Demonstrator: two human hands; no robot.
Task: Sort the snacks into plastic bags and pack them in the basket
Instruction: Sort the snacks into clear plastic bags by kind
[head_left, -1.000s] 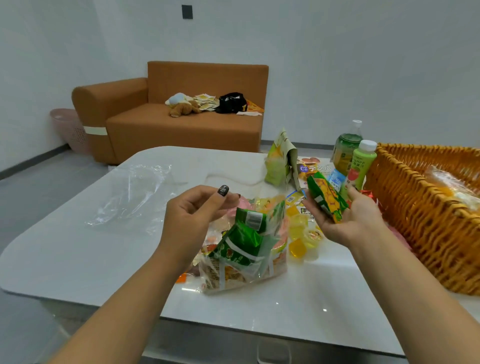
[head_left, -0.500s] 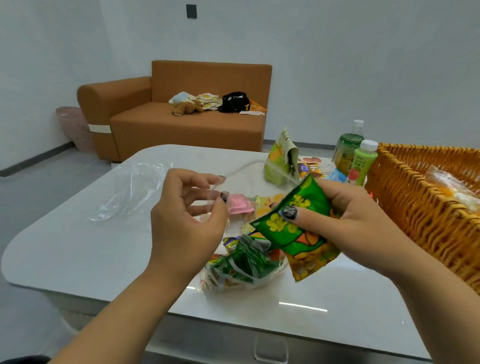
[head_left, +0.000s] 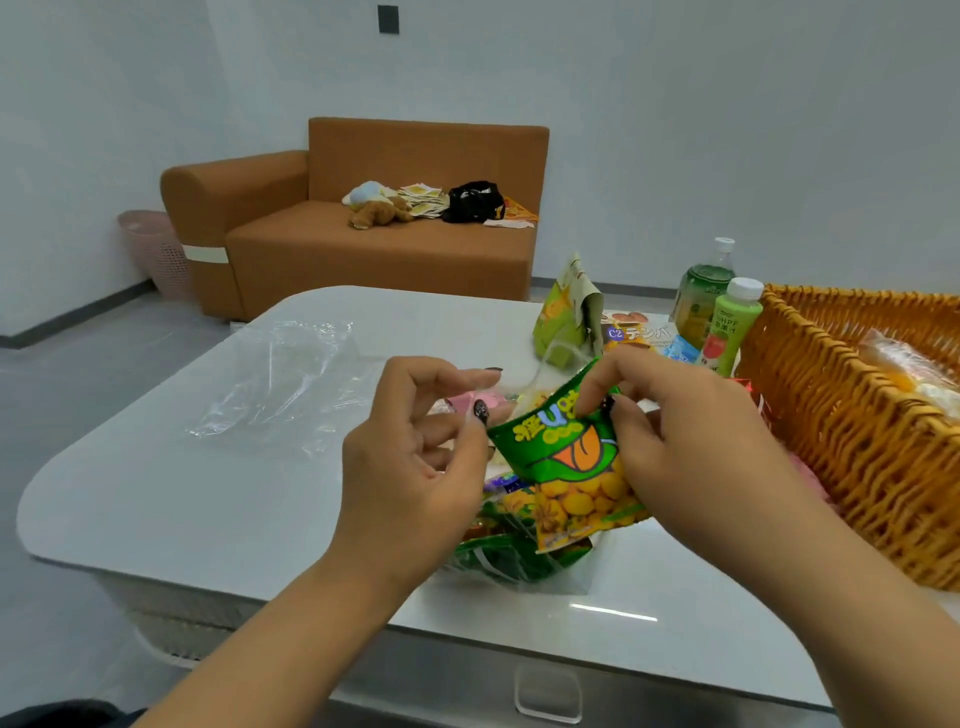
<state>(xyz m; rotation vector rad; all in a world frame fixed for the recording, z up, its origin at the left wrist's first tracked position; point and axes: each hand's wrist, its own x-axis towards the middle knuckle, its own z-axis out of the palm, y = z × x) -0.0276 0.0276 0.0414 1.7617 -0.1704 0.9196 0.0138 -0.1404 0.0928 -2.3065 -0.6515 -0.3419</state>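
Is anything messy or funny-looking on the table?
Nothing looks spilled or broken. Snacks lie in a loose heap under the hands, and an empty plastic bag lies crumpled on the table.

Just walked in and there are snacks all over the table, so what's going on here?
A person is sorting snacks. The right hand grips a green and yellow snack packet above a clear plastic bag already holding other packets, and the left hand pinches what looks like the bag's rim. More snacks and two bottles stand on the table beside the wicker basket, which holds one wrapped item.
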